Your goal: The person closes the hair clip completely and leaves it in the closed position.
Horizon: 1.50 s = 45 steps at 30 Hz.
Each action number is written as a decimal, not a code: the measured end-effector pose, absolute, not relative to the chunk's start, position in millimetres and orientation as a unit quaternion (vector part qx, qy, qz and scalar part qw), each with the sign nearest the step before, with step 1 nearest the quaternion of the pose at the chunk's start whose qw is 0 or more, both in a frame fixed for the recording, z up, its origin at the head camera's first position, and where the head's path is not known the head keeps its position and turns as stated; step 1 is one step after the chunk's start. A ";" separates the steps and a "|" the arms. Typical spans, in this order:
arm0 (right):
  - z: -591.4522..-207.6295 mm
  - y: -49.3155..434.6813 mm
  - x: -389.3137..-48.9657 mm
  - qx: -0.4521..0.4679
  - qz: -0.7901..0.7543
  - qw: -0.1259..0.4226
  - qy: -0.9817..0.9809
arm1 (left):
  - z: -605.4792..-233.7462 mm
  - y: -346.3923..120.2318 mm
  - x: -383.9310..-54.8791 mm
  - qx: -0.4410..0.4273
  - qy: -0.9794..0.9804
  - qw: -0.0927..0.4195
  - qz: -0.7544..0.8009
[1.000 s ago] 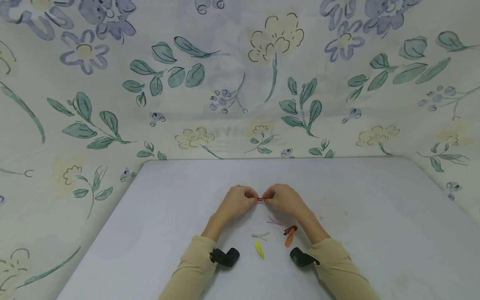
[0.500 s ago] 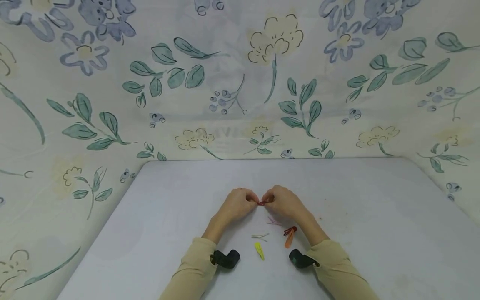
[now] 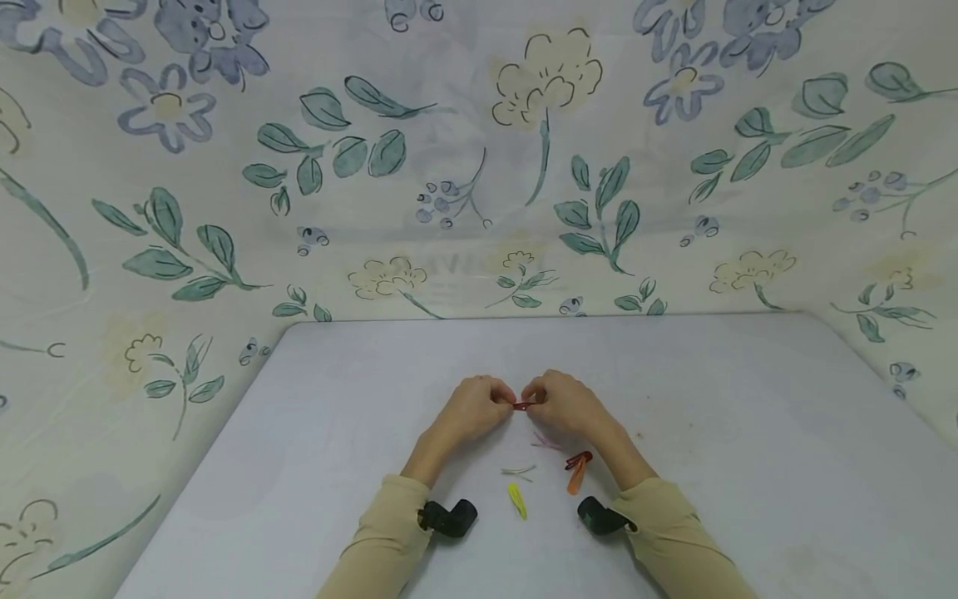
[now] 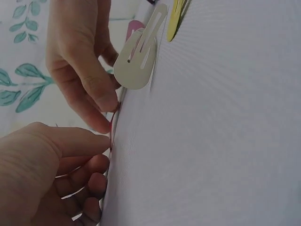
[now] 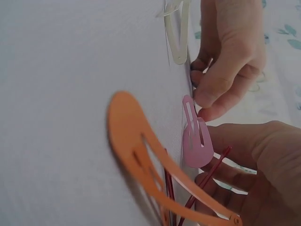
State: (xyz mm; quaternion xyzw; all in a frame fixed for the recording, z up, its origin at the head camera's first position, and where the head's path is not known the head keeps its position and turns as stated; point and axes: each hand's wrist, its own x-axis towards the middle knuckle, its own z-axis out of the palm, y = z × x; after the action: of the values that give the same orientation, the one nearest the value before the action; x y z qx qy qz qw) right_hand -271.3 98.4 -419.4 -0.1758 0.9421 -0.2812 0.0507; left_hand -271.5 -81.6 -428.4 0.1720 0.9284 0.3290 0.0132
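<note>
Near the middle of the table, the left hand (image 3: 476, 408) and right hand (image 3: 567, 406) face each other with a small red hair clip (image 3: 520, 406) between them. Thumb and fingertips of each hand pinch one end of it, and most of the clip is hidden by the fingers. Closest to the right hand lies a pink snap hair clip (image 5: 198, 148). Behind it, toward the person, is an orange snap clip (image 5: 127, 122) beside another red clip (image 3: 579, 459). An off-white snap clip (image 4: 135, 70) and a yellow clip (image 3: 518, 501) lie between the forearms.
The white table (image 3: 337, 383) stretches to both sides and meets a flower-patterned cloth (image 3: 449, 166) at its back edge. A black wrist camera (image 3: 449, 518) sits on the left sleeve, another black camera (image 3: 602, 515) on the right.
Over the last second both hands have come slightly closer to the person with the red clip between them. The clip now looks slightly turned. The clips on the table stay put.
</note>
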 end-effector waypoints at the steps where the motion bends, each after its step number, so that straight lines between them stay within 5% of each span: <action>1: -418.8 98.6 -270.9 -0.174 -0.281 0.053 0.942 | -428.4 -81.6 -271.3 0.174 0.928 0.012 0.329; 14: -410.2 108.1 -249.6 -0.169 -0.272 0.063 0.945 | -411.6 -78.8 -251.0 0.212 0.926 -0.019 0.311; 27: -409.5 124.0 -223.7 -0.189 -0.263 0.079 0.943 | -401.9 -62.1 -224.4 0.277 0.925 0.034 0.258; 45: -416.9 128.6 -216.1 -0.203 -0.242 0.040 0.948 | -415.9 -54.4 -226.0 0.308 0.934 0.022 0.179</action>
State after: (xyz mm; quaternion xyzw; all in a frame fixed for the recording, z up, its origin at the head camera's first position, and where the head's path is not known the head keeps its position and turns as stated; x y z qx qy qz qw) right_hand -216.1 128.6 -416.9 -0.2027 0.9481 -0.2416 0.0396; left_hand -226.0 -54.4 -415.9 0.3077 0.9342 0.1789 0.0222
